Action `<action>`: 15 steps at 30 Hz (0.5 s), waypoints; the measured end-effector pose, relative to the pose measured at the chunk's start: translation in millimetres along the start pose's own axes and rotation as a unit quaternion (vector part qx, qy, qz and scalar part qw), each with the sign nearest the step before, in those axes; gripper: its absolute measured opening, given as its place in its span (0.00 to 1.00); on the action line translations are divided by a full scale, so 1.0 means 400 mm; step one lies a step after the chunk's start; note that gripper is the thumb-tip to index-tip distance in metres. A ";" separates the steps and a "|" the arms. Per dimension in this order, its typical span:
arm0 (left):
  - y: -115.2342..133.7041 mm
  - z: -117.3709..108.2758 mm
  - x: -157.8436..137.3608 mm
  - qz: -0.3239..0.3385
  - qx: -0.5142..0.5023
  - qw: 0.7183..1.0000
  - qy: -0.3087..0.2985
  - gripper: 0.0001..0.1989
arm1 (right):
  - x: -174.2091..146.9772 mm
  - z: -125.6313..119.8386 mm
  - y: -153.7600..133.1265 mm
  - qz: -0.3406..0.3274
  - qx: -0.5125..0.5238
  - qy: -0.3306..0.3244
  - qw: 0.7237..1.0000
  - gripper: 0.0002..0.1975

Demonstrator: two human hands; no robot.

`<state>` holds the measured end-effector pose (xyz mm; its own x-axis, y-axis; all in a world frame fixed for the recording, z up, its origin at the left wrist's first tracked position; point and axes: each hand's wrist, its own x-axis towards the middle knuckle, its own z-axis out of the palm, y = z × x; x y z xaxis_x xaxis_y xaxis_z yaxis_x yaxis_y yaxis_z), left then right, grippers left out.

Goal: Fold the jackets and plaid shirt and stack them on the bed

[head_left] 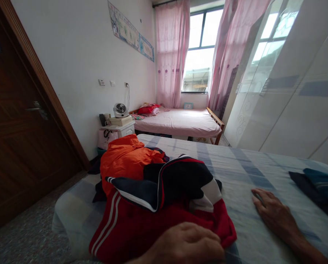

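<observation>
My left hand is low in the middle of the view, in front of the red part of a jacket. Its fingers are curled together, and what they hold, if anything, is hidden. The red, navy and white jacket lies crumpled on the near bed, with white piping along its edge and white stripes on a red sleeve. Behind it is a bunched orange garment. To the right, my right hand rests palm down on the blue-and-white checked sheet, its fingers stretched out and nothing visibly held.
Dark blue and teal folded clothes lie at the right of the bed. Beyond stand a white bedside cabinet with a small fan and another bed with a pink sheet. A wooden door is left, a white wardrobe right.
</observation>
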<state>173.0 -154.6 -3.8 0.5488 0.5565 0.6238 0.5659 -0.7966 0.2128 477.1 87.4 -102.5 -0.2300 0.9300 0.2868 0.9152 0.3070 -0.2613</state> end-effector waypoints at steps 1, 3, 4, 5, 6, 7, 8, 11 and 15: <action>0.008 -0.046 -0.024 -0.028 0.034 0.998 0.039 0.09 | 0.003 -0.012 -0.012 0.008 0.025 -0.010 1.000 0.26; 0.010 -0.130 -0.077 -0.115 0.156 0.977 0.084 0.12 | 0.006 -0.050 -0.065 0.018 0.090 -0.036 0.995 0.27; 0.005 -0.164 -0.106 -0.166 0.218 0.957 0.095 0.14 | 0.004 -0.073 -0.105 0.013 0.127 -0.051 0.991 0.29; -0.005 -0.191 -0.134 -0.206 0.268 0.935 0.102 0.15 | 0.001 -0.098 -0.153 -0.002 0.162 -0.063 0.985 0.30; -0.017 -0.211 -0.160 -0.239 0.303 0.916 0.106 0.15 | -0.004 -0.120 -0.206 -0.039 0.200 -0.078 0.976 0.31; -0.031 -0.223 -0.184 -0.261 0.324 0.903 0.110 0.16 | -0.010 -0.137 -0.263 -0.075 0.232 -0.091 0.966 0.31; -0.044 -0.229 -0.204 -0.273 0.333 0.895 0.115 0.16 | -0.014 -0.147 -0.319 -0.097 0.251 -0.101 0.958 0.33; -0.076 -0.226 -0.238 -0.283 0.345 0.887 0.119 0.16 | -0.008 -0.134 -0.461 -0.121 0.288 -0.080 0.946 0.38; -0.098 -0.214 -0.240 -0.243 0.383 0.887 0.084 0.19 | 0.046 -0.094 -0.535 -0.086 0.370 -0.071 0.922 0.21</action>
<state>45.6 -197.0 -7.7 0.0617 0.6963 0.7151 0.9981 -0.0410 -0.0462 289.3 31.4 -6.7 -0.4399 0.8554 0.2734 0.3965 0.4581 -0.7956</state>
